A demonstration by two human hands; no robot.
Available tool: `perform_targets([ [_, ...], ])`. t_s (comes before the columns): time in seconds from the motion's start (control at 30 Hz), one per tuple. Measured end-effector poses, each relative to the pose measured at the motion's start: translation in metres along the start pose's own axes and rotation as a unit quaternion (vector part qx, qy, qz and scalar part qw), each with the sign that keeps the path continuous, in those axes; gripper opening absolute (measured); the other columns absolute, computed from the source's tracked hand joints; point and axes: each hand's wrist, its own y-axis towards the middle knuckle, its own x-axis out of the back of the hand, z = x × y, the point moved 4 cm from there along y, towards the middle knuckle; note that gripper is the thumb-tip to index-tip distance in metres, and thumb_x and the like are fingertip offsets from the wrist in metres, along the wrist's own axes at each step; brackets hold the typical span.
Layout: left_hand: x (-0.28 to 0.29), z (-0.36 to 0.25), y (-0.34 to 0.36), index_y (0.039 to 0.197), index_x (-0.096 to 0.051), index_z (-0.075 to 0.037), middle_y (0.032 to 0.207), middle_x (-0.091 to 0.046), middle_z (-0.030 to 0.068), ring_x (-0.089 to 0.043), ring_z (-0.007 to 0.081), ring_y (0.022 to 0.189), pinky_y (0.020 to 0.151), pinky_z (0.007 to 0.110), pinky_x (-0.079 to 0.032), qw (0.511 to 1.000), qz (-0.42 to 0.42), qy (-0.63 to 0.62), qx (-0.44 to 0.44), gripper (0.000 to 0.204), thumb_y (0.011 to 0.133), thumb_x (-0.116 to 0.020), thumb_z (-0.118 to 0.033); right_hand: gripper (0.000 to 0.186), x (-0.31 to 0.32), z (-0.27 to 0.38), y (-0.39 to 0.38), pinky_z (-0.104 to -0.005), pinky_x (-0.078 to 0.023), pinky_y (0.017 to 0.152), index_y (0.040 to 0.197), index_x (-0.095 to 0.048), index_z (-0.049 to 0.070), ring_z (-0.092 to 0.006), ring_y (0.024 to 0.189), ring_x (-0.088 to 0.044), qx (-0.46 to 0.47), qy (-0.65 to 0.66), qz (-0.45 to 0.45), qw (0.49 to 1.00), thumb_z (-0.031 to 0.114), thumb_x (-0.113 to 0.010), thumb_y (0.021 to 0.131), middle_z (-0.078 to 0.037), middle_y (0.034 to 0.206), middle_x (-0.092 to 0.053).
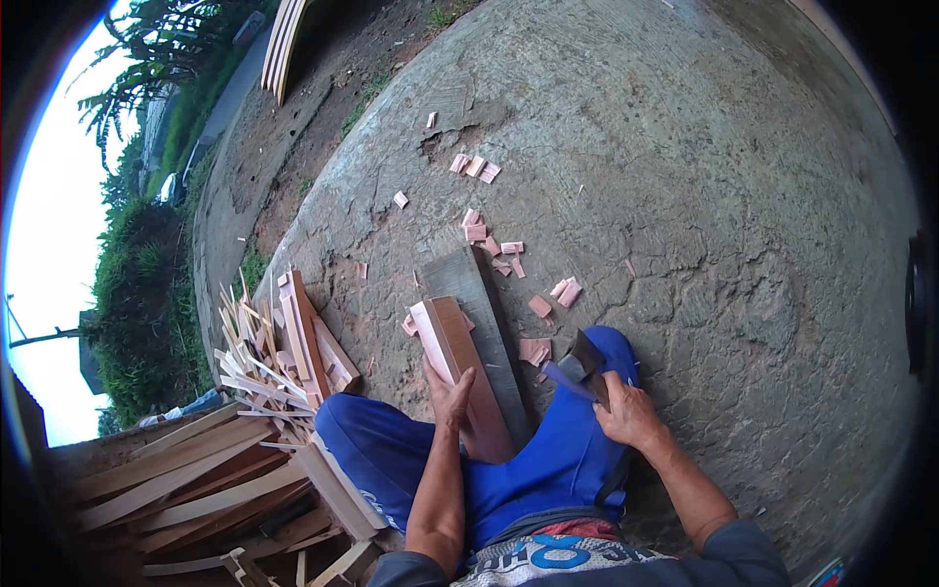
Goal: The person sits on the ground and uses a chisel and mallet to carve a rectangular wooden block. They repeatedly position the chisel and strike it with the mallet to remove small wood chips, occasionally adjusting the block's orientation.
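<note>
My left hand point(451, 397) grips the side of a long pinkish wooden block point(481, 411), its thumb lying over the top edge. The block slants between my legs, its far end resting over a dark weathered plank point(484, 303) on the ground. Over my right knee, my right hand point(630, 415) is closed around the short handle of a hatchet point(585, 362). The hatchet has a dark, broad metal head, held apart from the block to its right. Most of the handle is hidden in my fingers.
Pink wood chips point(476, 233) lie scattered beyond the plank on cracked concrete point(704, 196). At my left are a heap of offcuts point(259, 352) and stacked boards point(205, 479). More long strips point(282, 49) stand at the far left, near bare soil and plants.
</note>
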Motion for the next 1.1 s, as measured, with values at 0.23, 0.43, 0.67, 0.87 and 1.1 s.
perform_targets([
  [0.23,-0.019,0.001,-0.02,0.163,-0.018,-0.005,0.129,-0.064,0.034,-0.066,0.0482,0.119,0.104,0.05,-0.052,0.987,0.03,0.149,0.052,0.104,0.085,-0.08,-0.034,0.042,-0.002,0.004,0.002,-0.0613,-0.054,0.085,0.12,-0.046,-0.001,-0.0541,0.095,-0.068,-0.01,0.011,-0.017,1.0,0.015,-0.071,0.09,-0.033,0.096,-0.069],
  [0.43,-0.069,-0.048,-0.042,0.161,-0.025,-0.013,0.131,-0.066,0.0285,-0.067,0.0428,0.119,0.101,0.048,-0.053,0.974,0.202,0.1,0.011,0.095,0.087,-0.081,-0.032,0.043,-0.007,0.009,0.006,-0.0625,-0.053,0.085,0.12,-0.045,-0.001,-0.0556,0.094,-0.067,-0.027,0.005,-0.031,0.999,0.015,-0.071,0.09,-0.033,0.096,-0.069],
  [0.67,-0.012,0.002,-0.016,0.156,-0.033,-0.006,0.127,-0.066,0.0339,-0.069,0.0475,0.115,0.098,0.05,-0.053,0.996,0.017,0.061,0.056,0.089,0.086,-0.08,-0.035,0.044,-0.007,0.006,0.008,-0.0618,-0.053,0.085,0.123,-0.047,0.0,-0.0553,0.096,-0.067,-0.037,-0.005,-0.02,0.999,0.015,-0.07,0.089,-0.032,0.098,-0.07],
  [0.87,0.014,0.012,-0.004,0.161,-0.022,-0.005,0.128,-0.065,0.0364,-0.067,0.0513,0.115,0.099,0.052,-0.052,0.984,-0.047,0.148,0.091,0.098,0.087,-0.079,-0.034,0.045,-0.01,0.005,0.013,-0.0607,-0.052,0.085,0.124,-0.048,0.001,-0.0554,0.098,-0.066,-0.049,0.007,-0.025,0.998,0.015,-0.071,0.088,-0.032,0.099,-0.069],
  [1.1,-0.023,-0.011,-0.007,0.16,-0.02,0.001,0.126,-0.065,0.0375,-0.067,0.0517,0.114,0.098,0.052,-0.053,0.983,0.07,0.156,0.065,0.098,0.089,-0.076,-0.037,0.044,-0.009,0.007,0.012,-0.0593,-0.053,0.085,0.124,-0.049,0.001,-0.0552,0.099,-0.067,-0.053,0.01,-0.029,0.998,0.014,-0.071,0.088,-0.032,0.099,-0.07],
])
